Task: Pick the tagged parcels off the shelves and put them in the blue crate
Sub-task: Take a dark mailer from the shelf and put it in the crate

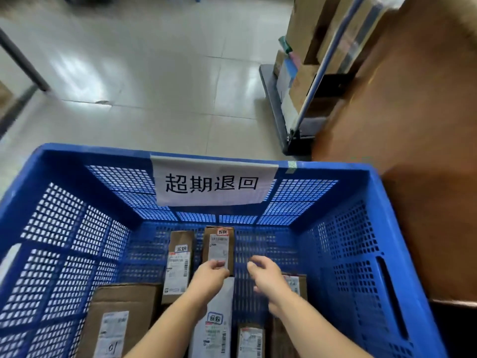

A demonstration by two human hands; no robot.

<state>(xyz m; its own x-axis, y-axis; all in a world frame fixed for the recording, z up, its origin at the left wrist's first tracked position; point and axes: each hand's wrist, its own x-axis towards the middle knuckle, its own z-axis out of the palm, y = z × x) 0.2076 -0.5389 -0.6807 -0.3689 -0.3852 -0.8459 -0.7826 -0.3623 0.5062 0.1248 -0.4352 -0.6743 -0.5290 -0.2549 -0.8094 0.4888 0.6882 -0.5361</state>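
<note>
Nearest the camera, inside the blue crate (361,228): a large brown box (121,316) at lower left, a white mailer bag (216,329) in the middle, a small brown box (250,341) beside it.

Both forearms reach into the crate. Left hand (210,276): fingers curled, pinching the near end of a narrow brown parcel (219,248) with a white label and a small tag at its top; the parcel sits on the crate floor. Right hand (265,277): fingers loosely curled, holding nothing, hovering over bare mesh just right of that parcel. Partly hidden behind the right wrist, another labelled box (296,282).

Left of the held parcel lies a second tagged parcel (179,264).

Far wall of crate: white paper sign (213,182) with black characters.

Beyond, tiled floor (154,73); at right, a trolley (296,120) stacked with cartons.
</note>
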